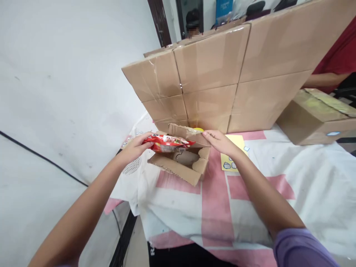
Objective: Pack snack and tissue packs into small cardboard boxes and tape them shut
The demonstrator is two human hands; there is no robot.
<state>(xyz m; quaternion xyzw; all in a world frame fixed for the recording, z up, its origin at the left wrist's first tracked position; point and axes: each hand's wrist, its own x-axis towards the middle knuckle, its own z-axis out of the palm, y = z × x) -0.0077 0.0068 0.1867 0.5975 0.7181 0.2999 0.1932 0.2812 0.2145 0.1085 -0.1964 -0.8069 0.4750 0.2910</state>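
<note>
Our left hand point(135, 147) holds the pack point(168, 143) by its left end, long axis running rightward over the open box point(175, 168); our right hand point(219, 141), farther off, touches the flap point(182, 130) (whether its fingers pinch, we cannot tell).

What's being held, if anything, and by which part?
The left grip holds a red packet by its left end. The right grip seems to pinch the raised flap of the cardboard box near one corner.
</note>
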